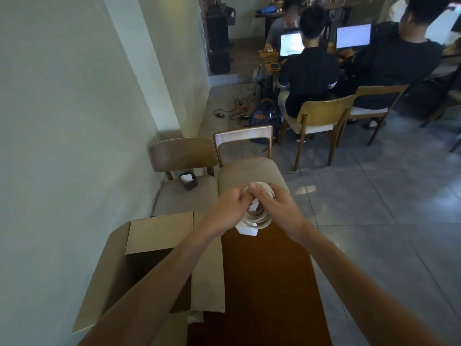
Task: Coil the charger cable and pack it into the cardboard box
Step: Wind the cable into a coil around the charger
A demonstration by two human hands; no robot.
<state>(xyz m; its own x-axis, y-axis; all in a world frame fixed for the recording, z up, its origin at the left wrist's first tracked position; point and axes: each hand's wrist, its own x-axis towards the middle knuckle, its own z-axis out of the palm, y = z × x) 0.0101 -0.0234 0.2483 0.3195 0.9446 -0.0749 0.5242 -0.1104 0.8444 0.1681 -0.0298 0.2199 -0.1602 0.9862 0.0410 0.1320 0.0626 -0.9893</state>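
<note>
A white charger cable (259,219) is wound into a round coil of several loops, held up over the far end of a dark brown table (269,283). My left hand (230,206) pinches the coil's upper left side. My right hand (274,204) grips its upper right, thumb on top. The white charger block (247,230) hangs at the bottom of the coil. An open cardboard box (149,248) stands to the left on the table, flaps spread, its dark inside partly hidden by my left forearm.
Two wooden chairs with beige seats (249,171) stand just beyond the table; a small dark holder (188,181) sits on the left one. A pale wall runs along the left. Several people sit at laptops at the back right, with a backpack and floor cables nearby.
</note>
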